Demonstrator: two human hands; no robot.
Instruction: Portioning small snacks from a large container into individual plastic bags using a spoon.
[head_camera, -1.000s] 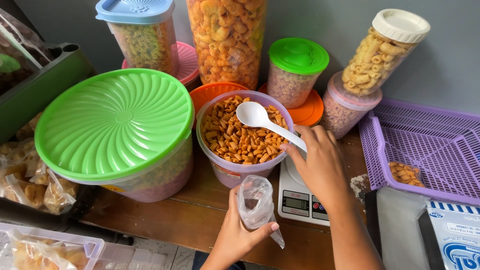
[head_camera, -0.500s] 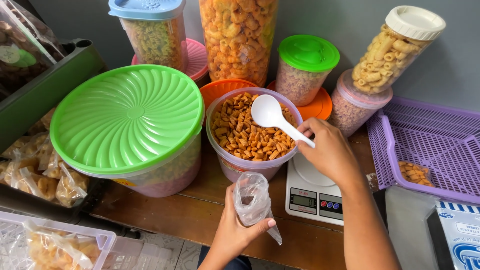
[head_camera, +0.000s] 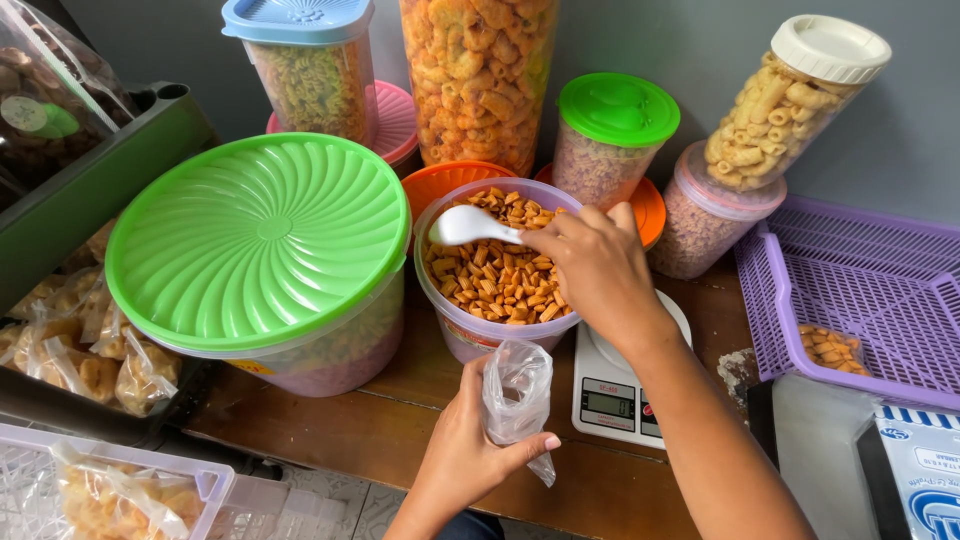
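Observation:
My right hand (head_camera: 597, 268) grips a white plastic spoon (head_camera: 468, 226) and holds its bowl over an open, purple-rimmed tub of orange-brown snack pieces (head_camera: 497, 275). Below the tub, near the table's front edge, my left hand (head_camera: 472, 455) holds a small clear plastic bag (head_camera: 517, 393) upright with its mouth open. A white digital kitchen scale (head_camera: 618, 392) sits on the wooden table (head_camera: 350, 430) just right of the bag, partly hidden under my right forearm.
A big tub with a green ribbed lid (head_camera: 259, 240) stands left of the open tub. Several lidded jars of snacks (head_camera: 611, 137) line the back wall. A purple basket (head_camera: 860, 297) is at right; bagged snacks (head_camera: 95, 350) lie in trays at left.
My right hand has swung the spoon leftward, so its bowl now lies over the tub's far left side. The view has shifted closer. The left hand still holds the bag.

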